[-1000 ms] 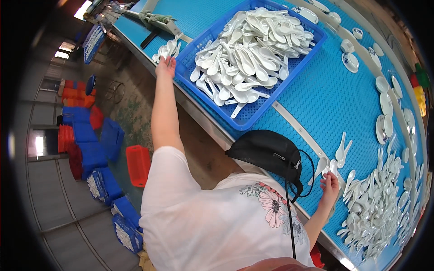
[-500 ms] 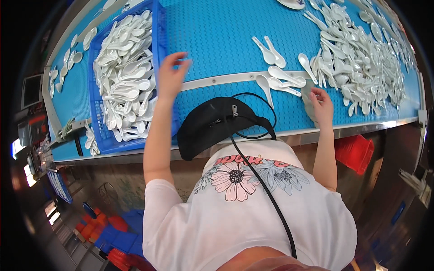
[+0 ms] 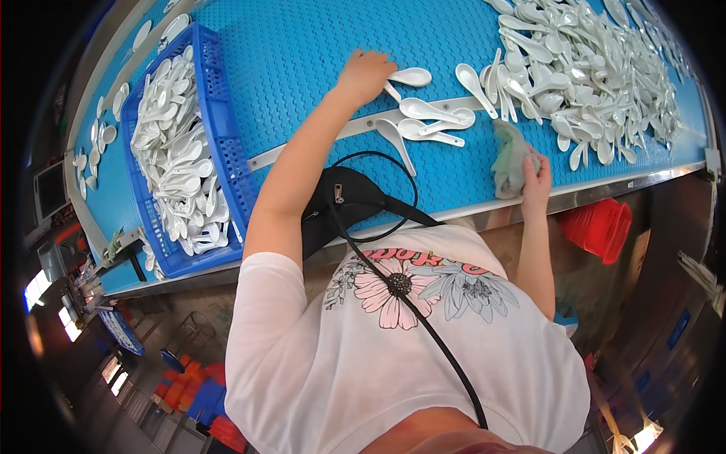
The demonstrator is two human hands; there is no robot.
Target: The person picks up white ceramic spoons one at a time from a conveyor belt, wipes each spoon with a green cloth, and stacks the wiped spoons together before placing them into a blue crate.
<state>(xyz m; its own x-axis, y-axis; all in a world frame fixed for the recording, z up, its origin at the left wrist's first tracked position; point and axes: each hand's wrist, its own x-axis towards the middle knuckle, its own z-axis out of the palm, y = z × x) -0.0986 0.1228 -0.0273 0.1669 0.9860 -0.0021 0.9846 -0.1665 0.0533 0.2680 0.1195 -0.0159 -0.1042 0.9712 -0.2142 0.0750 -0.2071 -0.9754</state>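
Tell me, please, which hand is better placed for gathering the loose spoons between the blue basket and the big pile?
Probably the left hand: it is right at the loose spoons, whereas the right hand sits farther from them and holds a greyish cloth.

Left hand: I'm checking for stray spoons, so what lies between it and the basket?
In the head view, only bare blue belt lies straight between the left hand and the basket; the pale strip runs below that line.
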